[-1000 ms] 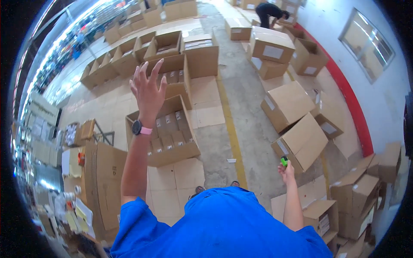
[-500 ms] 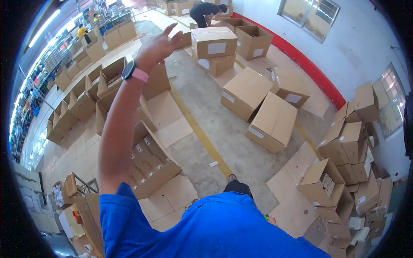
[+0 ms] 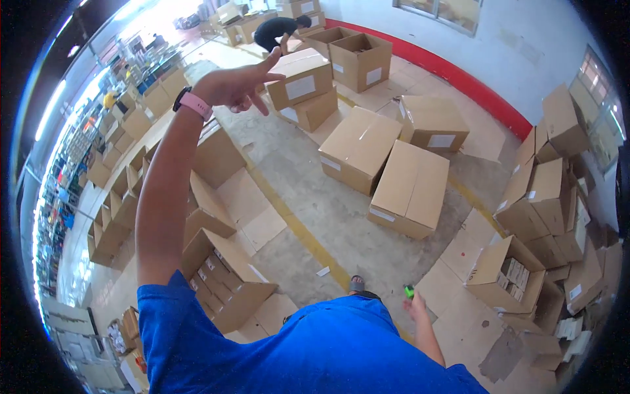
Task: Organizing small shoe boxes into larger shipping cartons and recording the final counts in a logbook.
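My left hand (image 3: 236,87), with a pink-banded watch on its wrist, is raised at arm's length, fingers spread and holding nothing. In the picture it overlaps a taped carton (image 3: 303,88) stacked on another one, but it looks well apart from it. Low on the right, my right hand (image 3: 417,307) is closed around a small green and black object (image 3: 409,291); its kind is too small to tell. Two closed brown cartons, one farther off (image 3: 361,148) and one nearer (image 3: 412,187), lie on the floor ahead of me.
An open carton (image 3: 239,303) packed with small boxes stands at my left. Another open carton (image 3: 489,282) and a pile of cartons (image 3: 548,197) line the right wall. A co-worker in black (image 3: 275,31) bends over cartons at the back. Flattened cardboard (image 3: 453,269) covers parts of the floor.
My left hand has turned, its fingers now spread toward the right. My right hand has come out from beside my body with the green object. The whole view has shifted slightly.
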Demonstrator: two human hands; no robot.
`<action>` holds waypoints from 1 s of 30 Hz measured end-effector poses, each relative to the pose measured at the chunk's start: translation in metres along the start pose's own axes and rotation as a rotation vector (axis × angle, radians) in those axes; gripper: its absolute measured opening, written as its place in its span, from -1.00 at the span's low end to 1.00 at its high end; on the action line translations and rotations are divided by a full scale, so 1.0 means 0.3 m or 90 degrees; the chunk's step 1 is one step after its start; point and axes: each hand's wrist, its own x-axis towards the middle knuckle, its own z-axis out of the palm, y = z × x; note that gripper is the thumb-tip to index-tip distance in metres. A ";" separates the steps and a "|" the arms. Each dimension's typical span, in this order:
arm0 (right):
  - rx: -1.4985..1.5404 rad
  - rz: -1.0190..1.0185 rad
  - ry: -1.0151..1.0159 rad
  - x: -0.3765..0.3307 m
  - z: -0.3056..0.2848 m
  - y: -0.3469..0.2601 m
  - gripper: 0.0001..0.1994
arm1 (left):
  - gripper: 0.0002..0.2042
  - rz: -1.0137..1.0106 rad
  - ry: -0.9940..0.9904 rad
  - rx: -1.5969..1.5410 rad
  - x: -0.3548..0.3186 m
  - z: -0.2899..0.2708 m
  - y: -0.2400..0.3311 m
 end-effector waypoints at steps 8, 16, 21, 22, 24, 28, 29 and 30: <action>-0.027 -0.024 0.016 0.056 -0.008 -0.297 -0.54 | -0.02 0.283 0.308 0.198 0.056 -0.005 0.283; 0.075 0.056 0.064 0.057 -0.056 -0.095 -0.46 | -0.18 0.578 0.371 0.356 0.122 0.072 0.462; 0.029 0.106 0.078 -0.053 -0.085 0.167 -0.48 | -0.02 0.234 -0.013 0.456 0.052 0.364 0.684; 0.051 0.144 0.073 -0.075 -0.091 0.247 -0.49 | -0.02 0.240 -0.022 0.462 0.038 0.409 0.737; 0.056 0.177 0.067 -0.114 -0.100 0.310 -0.51 | -0.11 0.202 -0.063 0.369 0.023 0.428 0.750; 0.097 0.183 0.077 -0.210 -0.152 0.417 -0.49 | -0.30 0.388 0.012 0.217 0.124 0.453 0.733; 0.107 0.193 0.088 -0.222 -0.173 0.424 -0.49 | -0.20 0.478 0.117 0.241 0.178 0.450 0.698; 0.115 0.193 0.092 -0.250 -0.187 0.441 -0.49 | -0.10 0.565 0.219 0.268 0.226 0.480 0.689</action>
